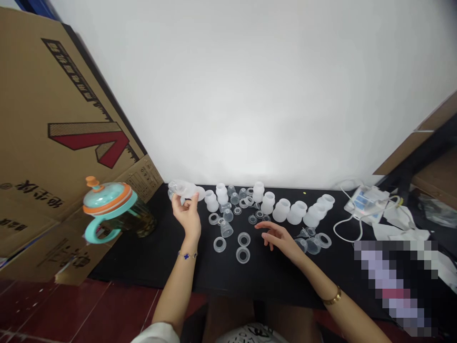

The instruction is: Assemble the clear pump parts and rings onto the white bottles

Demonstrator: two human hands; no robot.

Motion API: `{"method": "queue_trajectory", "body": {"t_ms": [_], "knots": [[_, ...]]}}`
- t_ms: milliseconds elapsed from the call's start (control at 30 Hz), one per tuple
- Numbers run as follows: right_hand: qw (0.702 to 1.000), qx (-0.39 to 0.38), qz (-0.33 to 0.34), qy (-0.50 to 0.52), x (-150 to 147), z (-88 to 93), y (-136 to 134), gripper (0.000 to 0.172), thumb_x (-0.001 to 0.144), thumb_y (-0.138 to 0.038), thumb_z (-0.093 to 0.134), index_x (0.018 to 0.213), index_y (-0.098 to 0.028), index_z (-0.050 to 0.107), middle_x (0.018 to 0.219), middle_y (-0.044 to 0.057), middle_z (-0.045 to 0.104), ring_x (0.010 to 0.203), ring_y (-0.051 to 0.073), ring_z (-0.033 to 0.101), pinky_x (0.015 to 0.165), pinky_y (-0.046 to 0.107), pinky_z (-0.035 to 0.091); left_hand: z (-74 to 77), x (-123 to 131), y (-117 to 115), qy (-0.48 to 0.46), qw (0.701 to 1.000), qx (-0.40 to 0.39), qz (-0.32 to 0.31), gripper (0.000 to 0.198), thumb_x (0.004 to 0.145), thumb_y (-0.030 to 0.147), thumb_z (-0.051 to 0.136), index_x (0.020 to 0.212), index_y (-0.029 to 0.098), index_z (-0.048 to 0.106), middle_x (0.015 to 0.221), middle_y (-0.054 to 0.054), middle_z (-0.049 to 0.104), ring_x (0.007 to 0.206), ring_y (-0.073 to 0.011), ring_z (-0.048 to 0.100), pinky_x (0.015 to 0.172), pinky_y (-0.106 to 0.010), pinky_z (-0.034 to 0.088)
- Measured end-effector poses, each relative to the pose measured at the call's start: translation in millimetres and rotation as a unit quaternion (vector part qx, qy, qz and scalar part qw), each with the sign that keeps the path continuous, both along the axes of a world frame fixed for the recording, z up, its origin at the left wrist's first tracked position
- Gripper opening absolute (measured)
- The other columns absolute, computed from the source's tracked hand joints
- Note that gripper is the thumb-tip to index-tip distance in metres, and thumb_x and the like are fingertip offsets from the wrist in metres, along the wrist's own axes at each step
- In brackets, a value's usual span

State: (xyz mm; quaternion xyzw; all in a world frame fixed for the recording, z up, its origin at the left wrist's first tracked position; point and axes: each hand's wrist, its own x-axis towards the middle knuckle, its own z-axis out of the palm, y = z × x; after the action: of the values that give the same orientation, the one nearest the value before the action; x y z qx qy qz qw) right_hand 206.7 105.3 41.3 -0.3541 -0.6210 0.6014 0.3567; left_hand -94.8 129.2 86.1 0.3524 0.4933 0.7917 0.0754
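My left hand (186,212) is closed around a white translucent baby bottle (189,190), tilted on its side at the back left of the black table. Clear pieces show just left of the bottle, and I cannot tell whether they are joined to it. Over the middle of the table hovers my right hand (278,237), fingers apart and holding nothing. Nearest to it are several clear rings, among them a ring (243,238) and another ring (243,255) lying side by side. Between the hands lie small clear domed caps, one of them a tipped cap (226,229).
Several white bottles (281,210) stand along the wall. More clear parts (313,246) lie beside my right forearm. A teal-lidded jug (117,209) and a cardboard box (64,143) flank the left; a white power strip with cable (364,204) lies at right.
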Motion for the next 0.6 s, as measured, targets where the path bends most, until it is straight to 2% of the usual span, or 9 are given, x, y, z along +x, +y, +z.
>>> {"method": "queue_trajectory", "body": {"t_ms": [267,400,600], "knots": [[1.000,0.004,0.002,-0.010,0.5,-1.5,0.5,0.038,0.086,-0.045,0.070,0.117,-0.024,0.068,0.122,0.008,0.066,0.066,0.013,0.059,0.048,0.023,0.046,-18.3,-20.9,15.2,-0.017,0.999,-0.039,-0.006,0.056,0.076,0.036,0.078,0.126,0.021,0.057,0.128,-0.011,0.058,0.053,-0.0010,0.044,0.046,-0.017,0.037],[1.000,0.007,0.004,-0.019,1.1,-2.0,1.0,0.039,0.086,-0.047,0.070,0.117,-0.023,0.068,0.120,0.009,0.066,0.066,0.013,0.059,0.048,0.023,0.046,-29.1,-24.1,21.3,-0.016,0.997,-0.074,-0.018,0.057,0.077,0.035,0.077,0.128,0.020,0.057,0.124,-0.012,0.061,0.053,-0.0023,0.046,0.046,-0.017,0.039],[0.999,0.018,0.000,-0.048,3.5,-2.3,1.3,0.042,0.087,-0.049,0.067,0.120,-0.022,0.067,0.100,0.007,0.068,0.068,0.015,0.058,0.049,0.022,0.047,-45.5,-24.7,30.6,-0.042,0.991,-0.111,-0.056,0.053,0.076,0.024,0.075,0.126,0.021,0.058,0.127,-0.011,0.061,0.054,-0.0033,0.051,0.044,-0.017,0.040]]}}
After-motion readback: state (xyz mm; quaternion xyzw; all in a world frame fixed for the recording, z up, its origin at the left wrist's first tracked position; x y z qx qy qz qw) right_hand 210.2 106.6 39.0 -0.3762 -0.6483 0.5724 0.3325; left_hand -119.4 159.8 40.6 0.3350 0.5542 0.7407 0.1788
